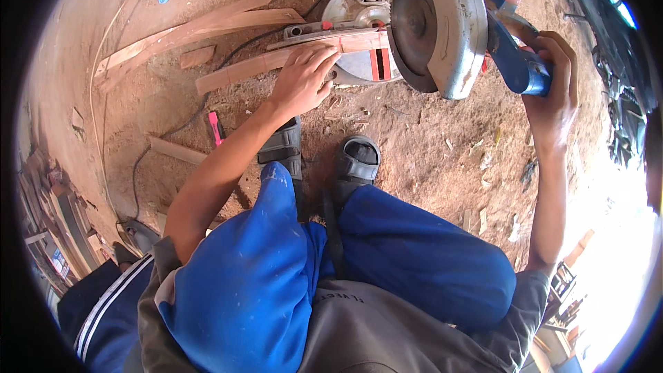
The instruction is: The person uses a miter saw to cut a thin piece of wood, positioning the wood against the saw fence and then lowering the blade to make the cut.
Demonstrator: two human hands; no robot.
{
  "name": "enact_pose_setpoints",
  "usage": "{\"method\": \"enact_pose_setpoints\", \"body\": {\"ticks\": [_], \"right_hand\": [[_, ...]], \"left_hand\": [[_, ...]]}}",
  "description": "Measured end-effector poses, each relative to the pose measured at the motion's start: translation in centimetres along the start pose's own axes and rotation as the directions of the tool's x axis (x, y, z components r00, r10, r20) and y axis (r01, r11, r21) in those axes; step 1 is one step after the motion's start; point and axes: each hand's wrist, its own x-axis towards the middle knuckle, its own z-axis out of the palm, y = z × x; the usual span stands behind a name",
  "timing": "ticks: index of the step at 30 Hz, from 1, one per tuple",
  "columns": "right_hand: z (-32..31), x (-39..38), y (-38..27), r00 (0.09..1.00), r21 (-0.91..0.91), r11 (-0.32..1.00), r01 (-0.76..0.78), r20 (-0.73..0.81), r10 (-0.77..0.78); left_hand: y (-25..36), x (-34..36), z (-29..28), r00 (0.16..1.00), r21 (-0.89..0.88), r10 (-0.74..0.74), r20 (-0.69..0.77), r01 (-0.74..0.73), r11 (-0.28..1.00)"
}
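Note:
My left hand (304, 77) lies over a long wooden board (242, 72), its fingers bent across the top and the thumb at the near side. The board rests on the round metal base (356, 68) of a mitre saw, against its fence, and its right end disappears behind the blade. My right hand (558, 72) is wrapped round the blue handle (530, 77) of the saw. The grey saw head (459, 27) appears raised, with its round blade (414, 17) showing under the guard. A red slot plate (380, 64) is set in the base, left of the blade.
Loose wood strips (200, 27) lie on the dirt floor at the far left, by a dark cable (238, 48). A pink-handled tool (215, 126) lies left of my sandalled feet (358, 155). Stacked timber (69, 217) stands at the left edge. Another person's dark trouser leg (114, 307) is at lower left.

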Motion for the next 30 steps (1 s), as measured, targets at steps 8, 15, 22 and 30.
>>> {"method": "enact_pose_setpoints", "body": {"ticks": [8, 15, 22, 30], "right_hand": [[-0.4, -0.7, 3.0, 0.991, -0.005, 0.994, 0.113, 0.079, -0.112], [-3.2, 3.5, -0.2, 0.887, 0.170, 0.982, -0.086, 0.462, -0.003], [-3.4, 4.3, -1.3, 0.799, 0.071, 0.974, -0.216, 0.586, 0.135], [-2.2, 2.3, -0.6, 0.891, 0.136, 0.973, -0.186, 0.441, 0.108]], "left_hand": [[-0.3, -0.2, 0.6, 1.000, 0.042, 0.024, -0.004, -0.024, 0.999], [-0.4, -0.6, 0.7, 1.000, 0.106, 0.023, 0.003, -0.024, 0.994], [-0.4, -0.4, 0.7, 0.999, 0.063, 0.042, -0.023, -0.040, 0.997], [-0.3, -0.7, 1.0, 1.000, 0.135, 0.016, 0.026, -0.020, 0.991]]}}
